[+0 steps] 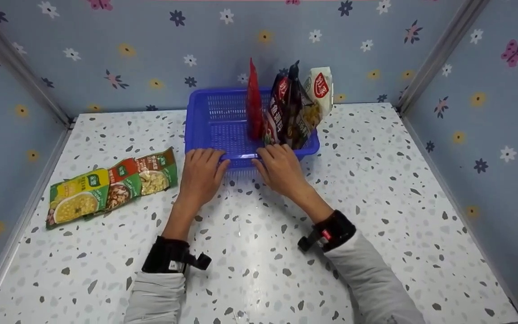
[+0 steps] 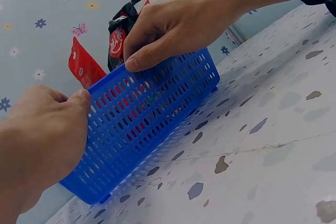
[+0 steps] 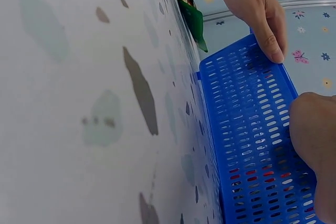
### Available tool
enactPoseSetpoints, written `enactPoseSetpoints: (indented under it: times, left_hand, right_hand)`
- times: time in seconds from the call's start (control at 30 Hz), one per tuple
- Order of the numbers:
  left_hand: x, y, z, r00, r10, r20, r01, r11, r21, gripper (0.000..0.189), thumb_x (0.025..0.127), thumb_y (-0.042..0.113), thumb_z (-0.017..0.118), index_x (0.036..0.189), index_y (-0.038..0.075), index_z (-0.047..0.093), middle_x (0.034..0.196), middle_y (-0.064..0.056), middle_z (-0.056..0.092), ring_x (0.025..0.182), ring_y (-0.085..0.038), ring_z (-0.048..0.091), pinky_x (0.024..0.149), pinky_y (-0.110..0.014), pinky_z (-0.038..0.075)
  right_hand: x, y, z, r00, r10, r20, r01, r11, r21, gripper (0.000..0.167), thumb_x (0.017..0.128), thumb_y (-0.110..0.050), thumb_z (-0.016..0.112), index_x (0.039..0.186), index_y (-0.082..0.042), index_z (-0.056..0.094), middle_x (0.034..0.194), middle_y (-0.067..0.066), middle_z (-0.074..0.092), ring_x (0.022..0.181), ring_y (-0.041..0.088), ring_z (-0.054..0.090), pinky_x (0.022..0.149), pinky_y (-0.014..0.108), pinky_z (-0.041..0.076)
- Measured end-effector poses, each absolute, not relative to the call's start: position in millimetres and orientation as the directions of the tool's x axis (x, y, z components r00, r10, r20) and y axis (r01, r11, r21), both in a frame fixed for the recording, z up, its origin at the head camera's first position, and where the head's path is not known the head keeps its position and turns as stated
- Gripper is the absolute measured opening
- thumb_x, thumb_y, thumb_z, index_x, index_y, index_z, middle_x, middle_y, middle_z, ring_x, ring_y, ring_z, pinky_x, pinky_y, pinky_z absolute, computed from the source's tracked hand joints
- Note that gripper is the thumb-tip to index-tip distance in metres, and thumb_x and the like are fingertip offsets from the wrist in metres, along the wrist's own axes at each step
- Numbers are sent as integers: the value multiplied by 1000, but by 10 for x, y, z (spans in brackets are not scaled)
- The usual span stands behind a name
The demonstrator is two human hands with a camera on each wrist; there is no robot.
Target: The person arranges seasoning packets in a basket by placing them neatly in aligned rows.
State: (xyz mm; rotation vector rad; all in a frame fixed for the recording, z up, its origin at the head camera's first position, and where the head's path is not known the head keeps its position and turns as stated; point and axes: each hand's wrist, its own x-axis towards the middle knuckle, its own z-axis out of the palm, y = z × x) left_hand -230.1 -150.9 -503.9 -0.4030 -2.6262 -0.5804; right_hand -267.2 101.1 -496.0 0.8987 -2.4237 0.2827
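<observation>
A blue plastic basket [image 1: 218,135] with slotted walls stands at the back of the table. My left hand [image 1: 201,173] grips its near rim left of centre, thumb on the outer wall and fingers over the edge. Further right on the same rim, my right hand [image 1: 281,171] holds on in the same way. Inside, on the right side, several food pouches stand upright: a red pouch [image 1: 253,108] seen edge-on, dark pouches [image 1: 281,108] with red labels, and a white-topped pouch [image 1: 321,90] at the far right. The basket's slotted front [image 2: 152,108] shows in the left wrist view.
Left of the basket lies an overlapping row of soup packets: a yellow packet [image 1: 79,198], a red-and-green packet [image 1: 124,182] and a brown-and-green packet [image 1: 154,173]. Flower-patterned walls [image 1: 223,45] enclose the speckled table [image 1: 250,252] at the back and sides.
</observation>
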Motion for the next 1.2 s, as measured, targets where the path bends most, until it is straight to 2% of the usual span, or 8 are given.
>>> enactPoseSetpoints:
  times: [0.17,0.33,0.57,0.77,0.93,1.07,1.2]
  left_hand:
    - [-2273,-1545,-5017,-838,203,507,419,835,358,43,118,34,60,146,4,71,139,-19,76,135,-41,65,126,-58,43]
    - [-2209,-1695,-4993,-816,194,545,446,811,380,47,116,32,65,153,3,66,150,-19,70,150,-41,57,138,-58,34]
    - [-2083,-2087,-4924,-837,136,529,386,833,397,56,114,33,67,160,3,59,161,-21,63,158,-42,51,139,-58,32]
    - [-2029,-2401,-5000,-882,76,465,305,844,440,66,111,36,73,164,2,54,164,-24,59,159,-45,49,138,-62,32]
    - [-2008,-2558,-5144,-931,67,358,239,855,461,87,105,41,80,171,-2,42,173,-30,48,163,-51,41,140,-66,26]
    - [-1986,-2620,-5254,-972,56,226,152,889,433,102,103,47,80,175,-5,30,180,-32,34,169,-53,30,142,-67,19]
    - [-1997,-2635,-5329,-989,32,147,91,904,417,103,106,47,76,175,-8,23,182,-35,27,171,-56,24,143,-68,16]
  right_hand:
    - [-2681,1015,-4958,-624,-543,562,-655,756,3,39,118,-38,58,127,-5,76,113,11,82,102,31,75,92,44,56]
    - [-2680,1013,-4953,-629,-544,556,-658,753,-8,39,119,-38,57,128,-6,76,113,11,82,103,30,75,92,43,56]
    - [-2671,1020,-4953,-629,-542,557,-663,748,-21,39,118,-37,57,128,-5,75,114,12,82,103,31,75,94,44,57]
    - [-2673,1024,-4952,-621,-541,567,-667,744,-21,38,118,-37,58,128,-5,75,114,11,82,103,30,75,93,44,57]
    - [-2682,1024,-4950,-629,-537,561,-660,751,-21,38,119,-38,57,128,-6,75,113,11,82,103,30,75,93,43,57]
    - [-2680,1011,-4953,-635,-542,550,-662,749,-27,39,119,-37,57,128,-4,75,112,11,82,102,31,75,92,43,56]
    - [-2679,1011,-4950,-640,-542,544,-662,749,-34,39,119,-36,57,129,-3,75,112,12,82,104,31,75,93,44,57]
